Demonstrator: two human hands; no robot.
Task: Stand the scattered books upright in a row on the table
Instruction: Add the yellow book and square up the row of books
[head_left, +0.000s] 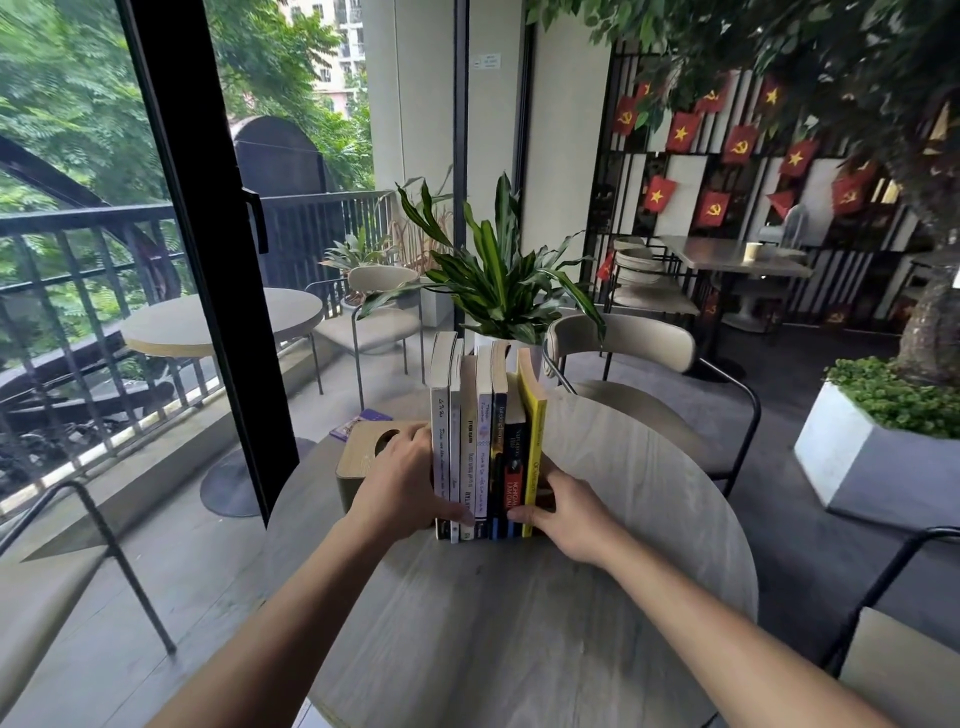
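Several books stand upright in a tight row, spines toward me, in the middle of the round grey table. A white-spined book is at the left end and a yellow book at the right end, tilted slightly at its top. My left hand presses flat against the left end of the row, thumb across the lower spines. My right hand presses against the yellow book's side, thumb on the spines. Together the hands squeeze the row.
A wooden tissue box sits just left of the books, behind my left hand. A purple book or booklet lies at the table's far left edge. A potted plant stands behind the row. Chairs ring the table.
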